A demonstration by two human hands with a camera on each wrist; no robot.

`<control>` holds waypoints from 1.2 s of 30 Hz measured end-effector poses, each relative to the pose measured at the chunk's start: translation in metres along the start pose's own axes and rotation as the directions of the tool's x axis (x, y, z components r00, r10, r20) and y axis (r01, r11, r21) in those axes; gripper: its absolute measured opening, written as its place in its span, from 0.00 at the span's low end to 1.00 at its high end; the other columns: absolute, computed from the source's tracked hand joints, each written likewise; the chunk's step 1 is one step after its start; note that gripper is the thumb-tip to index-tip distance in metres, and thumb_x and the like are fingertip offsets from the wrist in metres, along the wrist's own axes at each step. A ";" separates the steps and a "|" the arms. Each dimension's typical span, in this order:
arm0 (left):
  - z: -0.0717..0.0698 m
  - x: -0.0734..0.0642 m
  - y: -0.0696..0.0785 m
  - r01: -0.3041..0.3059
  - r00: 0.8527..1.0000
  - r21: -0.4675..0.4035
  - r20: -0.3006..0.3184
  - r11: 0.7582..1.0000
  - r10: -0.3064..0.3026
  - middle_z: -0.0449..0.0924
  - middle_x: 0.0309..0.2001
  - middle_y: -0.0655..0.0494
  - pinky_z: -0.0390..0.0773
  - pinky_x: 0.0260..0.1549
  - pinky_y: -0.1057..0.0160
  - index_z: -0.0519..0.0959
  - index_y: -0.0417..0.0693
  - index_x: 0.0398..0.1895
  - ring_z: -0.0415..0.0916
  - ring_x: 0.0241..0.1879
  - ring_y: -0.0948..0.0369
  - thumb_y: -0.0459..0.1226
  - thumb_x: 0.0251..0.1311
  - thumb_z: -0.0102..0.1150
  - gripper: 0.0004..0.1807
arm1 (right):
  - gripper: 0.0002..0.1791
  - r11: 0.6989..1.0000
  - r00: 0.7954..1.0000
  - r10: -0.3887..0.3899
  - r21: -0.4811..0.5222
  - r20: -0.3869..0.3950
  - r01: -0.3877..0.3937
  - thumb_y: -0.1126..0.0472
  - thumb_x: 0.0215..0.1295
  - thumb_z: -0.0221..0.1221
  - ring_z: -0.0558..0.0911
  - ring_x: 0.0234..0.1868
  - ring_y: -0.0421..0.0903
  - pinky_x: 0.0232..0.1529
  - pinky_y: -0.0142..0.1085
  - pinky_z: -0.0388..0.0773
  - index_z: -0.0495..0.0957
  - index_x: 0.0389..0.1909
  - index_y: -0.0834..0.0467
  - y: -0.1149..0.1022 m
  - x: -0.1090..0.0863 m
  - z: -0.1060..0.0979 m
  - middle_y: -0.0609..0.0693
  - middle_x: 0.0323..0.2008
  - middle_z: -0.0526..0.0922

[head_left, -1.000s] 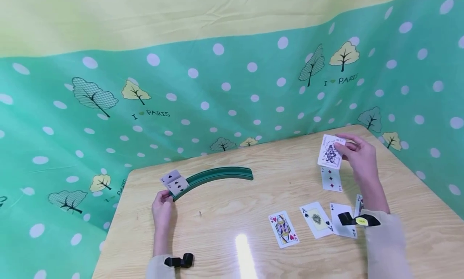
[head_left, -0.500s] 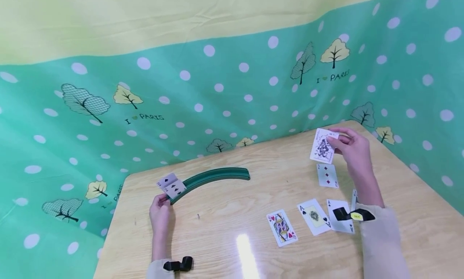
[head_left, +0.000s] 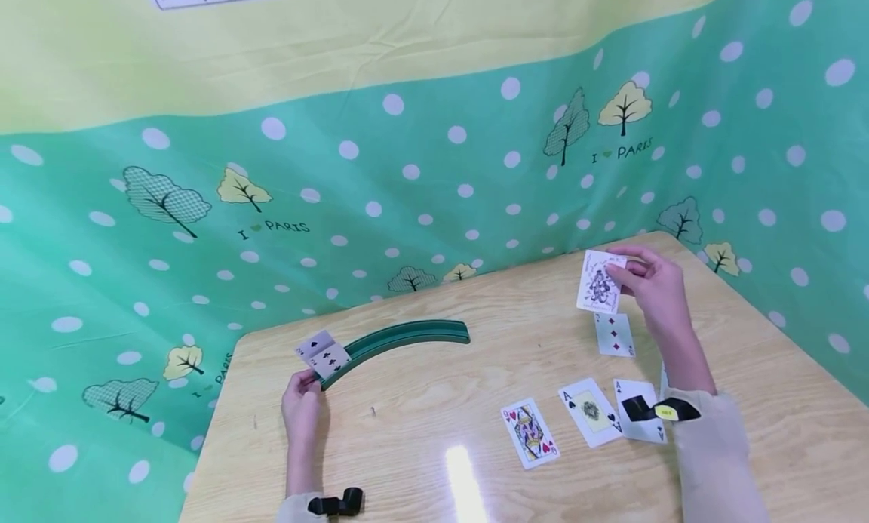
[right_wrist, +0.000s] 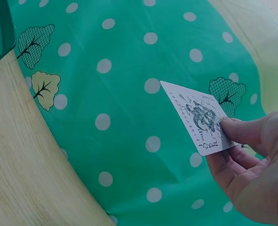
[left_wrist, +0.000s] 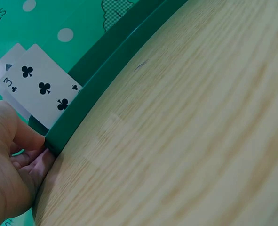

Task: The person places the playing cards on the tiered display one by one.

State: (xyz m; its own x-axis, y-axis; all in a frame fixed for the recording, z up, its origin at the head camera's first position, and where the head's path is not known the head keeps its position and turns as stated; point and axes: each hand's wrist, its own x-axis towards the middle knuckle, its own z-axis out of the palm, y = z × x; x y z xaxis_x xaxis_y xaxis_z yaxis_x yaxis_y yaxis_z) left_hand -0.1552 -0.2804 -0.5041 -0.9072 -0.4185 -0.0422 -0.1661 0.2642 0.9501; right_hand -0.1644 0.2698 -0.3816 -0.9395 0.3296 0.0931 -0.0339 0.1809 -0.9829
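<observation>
A joker card point(head_left: 595, 283) is pinched between the thumb and fingers of my right hand point(head_left: 661, 289), raised at the far right over the table. Below it in the head view lies a three of diamonds point(head_left: 615, 336). At the left, my left hand point(head_left: 302, 406) grips the near end of a curved green card holder point(head_left: 414, 330). In its slot lean a two of spades point(head_left: 311, 346) and, in front, a three of clubs point(left_wrist: 43, 87), which partly covers the two. The fingertips point(left_wrist: 34, 137) are at the holder's end, right beside these cards.
Face up on the wooden table point(head_left: 407, 417) lie a queen of hearts point(head_left: 530, 433), a large ace of spades point(head_left: 590, 412) and another ace point(head_left: 638, 429), partly hidden by the right wrist strap. One more card is mostly behind the forearm. A green dotted cloth point(head_left: 434, 168) hangs behind.
The joker stays in my right hand, which has shifted slightly left relative to the three of diamonds. The left hand keeps its place on the holder. The head view has tilted a little.
</observation>
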 end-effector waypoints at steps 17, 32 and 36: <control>-0.001 -0.002 0.003 0.031 0.999 -0.034 0.017 0.999 -0.031 0.70 0.62 0.30 0.67 0.46 0.70 0.68 0.27 0.65 0.67 0.60 0.46 0.26 0.72 0.41 0.21 | 0.22 0.998 0.996 -0.031 -0.056 0.078 0.035 0.63 0.78 0.56 0.83 0.42 0.34 0.46 0.27 0.81 0.73 0.68 0.65 -0.007 0.007 0.025 0.44 0.44 0.82; -0.006 -0.004 -0.002 0.038 0.999 0.000 0.010 0.999 -0.038 0.71 0.62 0.29 0.67 0.44 0.73 0.69 0.28 0.64 0.69 0.59 0.45 0.26 0.71 0.41 0.21 | 0.21 0.942 0.998 -0.025 0.335 0.049 0.007 0.72 0.72 0.60 0.86 0.36 0.36 0.40 0.28 0.83 0.73 0.63 0.75 -0.039 -0.005 0.085 0.43 0.32 0.86; -0.005 -0.001 -0.001 0.015 1.000 0.010 0.001 1.000 -0.015 0.72 0.60 0.29 0.67 0.44 0.75 0.70 0.27 0.63 0.70 0.58 0.45 0.26 0.71 0.42 0.20 | 0.20 0.918 0.999 -0.024 0.397 0.043 0.005 0.73 0.71 0.60 0.85 0.35 0.37 0.38 0.28 0.83 0.74 0.62 0.75 -0.042 -0.007 0.100 0.43 0.30 0.85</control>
State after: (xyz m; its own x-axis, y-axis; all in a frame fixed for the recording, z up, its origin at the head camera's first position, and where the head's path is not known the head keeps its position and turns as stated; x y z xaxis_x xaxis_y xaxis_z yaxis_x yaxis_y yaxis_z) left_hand -0.1525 -0.2846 -0.5038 -0.9048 -0.4220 -0.0568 -0.1837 0.2667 0.9461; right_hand -0.1908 0.1675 -0.3564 -0.9522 0.2852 0.1094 -0.1709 -0.2008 -0.9646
